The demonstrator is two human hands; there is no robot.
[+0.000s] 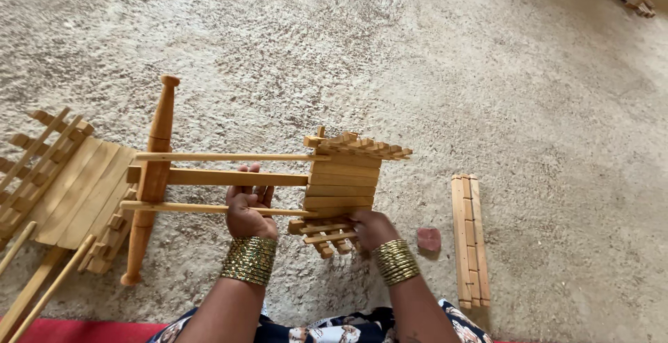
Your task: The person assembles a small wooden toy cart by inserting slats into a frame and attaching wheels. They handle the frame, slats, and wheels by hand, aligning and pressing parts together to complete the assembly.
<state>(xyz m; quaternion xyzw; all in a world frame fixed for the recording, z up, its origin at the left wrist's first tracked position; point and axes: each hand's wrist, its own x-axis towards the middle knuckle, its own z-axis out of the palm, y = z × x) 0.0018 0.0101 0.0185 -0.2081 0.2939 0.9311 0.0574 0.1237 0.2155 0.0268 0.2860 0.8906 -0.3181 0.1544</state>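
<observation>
The left hand (247, 211) is curled around a thin rod (209, 209) of the wooden cart (292, 183); the cart's slatted box (344, 179) is gripped from below by the right hand (371, 228); the cart is held just above the floor (487, 72); a slat bundle (470, 238) lies to the right, a red stone (429, 238) between; a second cart (66, 190) rests at the left edge.

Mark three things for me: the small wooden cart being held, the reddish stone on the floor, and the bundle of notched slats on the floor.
small wooden cart (344, 179), head view, slatted bed.
reddish stone (429, 238), head view, top face.
notched slat bundle (469, 238), head view, mid-length.
</observation>
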